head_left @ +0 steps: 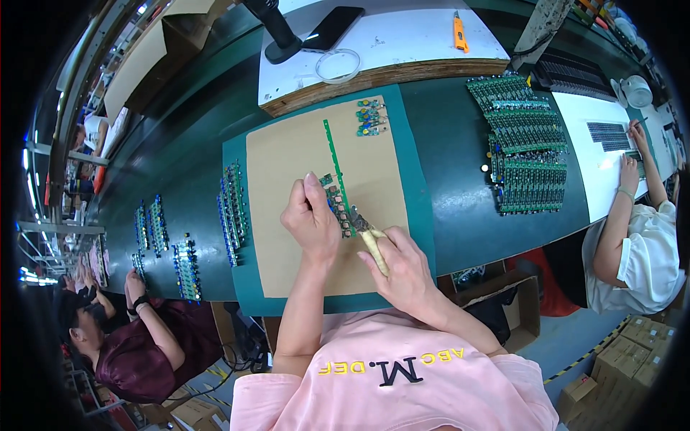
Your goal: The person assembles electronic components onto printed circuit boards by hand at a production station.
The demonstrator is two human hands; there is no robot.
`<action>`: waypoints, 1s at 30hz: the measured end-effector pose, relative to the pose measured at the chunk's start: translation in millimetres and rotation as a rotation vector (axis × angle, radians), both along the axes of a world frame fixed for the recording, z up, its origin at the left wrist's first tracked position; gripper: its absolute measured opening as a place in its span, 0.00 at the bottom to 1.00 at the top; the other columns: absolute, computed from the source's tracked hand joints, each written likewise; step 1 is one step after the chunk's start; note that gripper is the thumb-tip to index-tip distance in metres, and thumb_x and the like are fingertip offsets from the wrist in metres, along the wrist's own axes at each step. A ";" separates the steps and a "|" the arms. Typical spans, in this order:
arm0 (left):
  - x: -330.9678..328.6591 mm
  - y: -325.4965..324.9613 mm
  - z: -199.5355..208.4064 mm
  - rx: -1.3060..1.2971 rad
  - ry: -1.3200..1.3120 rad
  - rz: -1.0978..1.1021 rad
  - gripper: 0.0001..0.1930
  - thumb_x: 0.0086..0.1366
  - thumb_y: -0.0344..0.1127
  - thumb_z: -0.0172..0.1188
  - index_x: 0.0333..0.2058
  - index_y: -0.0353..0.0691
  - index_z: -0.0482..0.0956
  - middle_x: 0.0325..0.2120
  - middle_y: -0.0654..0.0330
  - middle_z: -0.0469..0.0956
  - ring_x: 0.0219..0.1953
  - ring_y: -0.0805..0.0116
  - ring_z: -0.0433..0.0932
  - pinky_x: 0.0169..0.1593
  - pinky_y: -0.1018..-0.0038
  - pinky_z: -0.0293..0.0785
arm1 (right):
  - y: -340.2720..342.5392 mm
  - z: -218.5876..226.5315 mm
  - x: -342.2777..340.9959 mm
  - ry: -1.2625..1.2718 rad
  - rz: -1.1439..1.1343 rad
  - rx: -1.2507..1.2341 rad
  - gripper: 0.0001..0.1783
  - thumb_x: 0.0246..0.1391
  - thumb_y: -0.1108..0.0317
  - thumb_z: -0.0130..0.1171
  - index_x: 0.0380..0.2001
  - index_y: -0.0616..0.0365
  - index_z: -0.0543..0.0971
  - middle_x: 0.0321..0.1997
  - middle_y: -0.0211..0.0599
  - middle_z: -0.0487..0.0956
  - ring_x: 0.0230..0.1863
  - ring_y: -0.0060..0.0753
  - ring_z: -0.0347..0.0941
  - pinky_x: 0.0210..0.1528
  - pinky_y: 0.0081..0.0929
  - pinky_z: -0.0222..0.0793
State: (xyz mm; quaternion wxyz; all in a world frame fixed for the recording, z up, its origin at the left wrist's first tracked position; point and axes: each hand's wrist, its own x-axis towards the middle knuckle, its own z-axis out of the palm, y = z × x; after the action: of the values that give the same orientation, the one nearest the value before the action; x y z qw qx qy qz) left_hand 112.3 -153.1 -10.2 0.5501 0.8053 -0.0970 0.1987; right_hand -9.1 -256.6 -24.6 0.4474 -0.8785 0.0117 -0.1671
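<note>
My right hand [406, 269] is wrapped round a pair of cutting pliers [374, 253] with cream handles. The jaws of the pliers meet the lower part of a narrow green edge strip [331, 147]. Beside that strip lies a row of small circuit boards [336, 203], partly hidden by my left hand [313, 219]. The left fingers are closed at the row's left side and appear to grip it; their exact hold is hidden. Both hands are above a brown cardboard sheet [284, 269] on a green mat [417, 194]. Several small separate boards [371, 118] lie on the sheet's far right.
Stacked circuit-board panels [528, 144] stand to the right, and rows of boards [231, 212] to the left. A raised white board [410, 36] at the back bears a phone [334, 29], a clear ring [338, 66] and an orange utility knife [460, 34]. Co-workers sit on both sides.
</note>
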 end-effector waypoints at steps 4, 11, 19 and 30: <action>-2.5 3.9 2.7 -0.330 0.340 -0.096 0.21 0.77 0.42 0.50 0.22 0.42 0.67 0.15 0.73 0.61 0.20 0.83 0.56 0.25 0.80 0.54 | -11.7 8.6 -5.8 0.366 0.264 0.540 0.10 0.59 0.68 0.62 0.38 0.65 0.78 0.38 0.40 0.73 0.30 0.37 0.69 0.33 0.30 0.67; 0.6 -2.8 -4.7 -0.650 0.719 -0.128 0.22 0.76 0.42 0.51 0.21 0.42 0.70 0.14 0.73 0.63 0.19 0.83 0.58 0.24 0.80 0.55 | -18.3 -2.5 -2.1 0.454 0.385 0.987 0.12 0.60 0.66 0.62 0.40 0.66 0.78 0.39 0.39 0.73 0.31 0.37 0.68 0.34 0.31 0.67; 19.8 6.5 -0.8 -0.153 0.162 0.055 0.22 0.76 0.39 0.51 0.20 0.38 0.69 0.15 0.71 0.62 0.20 0.81 0.55 0.24 0.79 0.55 | 4.1 1.7 -6.7 0.072 0.114 0.123 0.13 0.60 0.64 0.61 0.40 0.65 0.77 0.41 0.42 0.72 0.33 0.42 0.69 0.38 0.35 0.68; 15.5 7.8 7.7 -0.132 0.077 0.061 0.22 0.77 0.39 0.50 0.21 0.38 0.68 0.15 0.72 0.61 0.20 0.81 0.55 0.24 0.78 0.55 | 5.5 -2.5 -4.6 0.065 0.095 0.016 0.13 0.58 0.65 0.61 0.39 0.65 0.78 0.43 0.43 0.72 0.36 0.45 0.70 0.39 0.37 0.69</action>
State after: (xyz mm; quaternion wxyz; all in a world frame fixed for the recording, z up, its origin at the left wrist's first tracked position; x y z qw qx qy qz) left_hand 127.8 -145.3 -2.5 0.5988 0.7771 -0.0379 0.1902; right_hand -13.7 -251.1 -27.0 0.4613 -0.8794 -0.0141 -0.1169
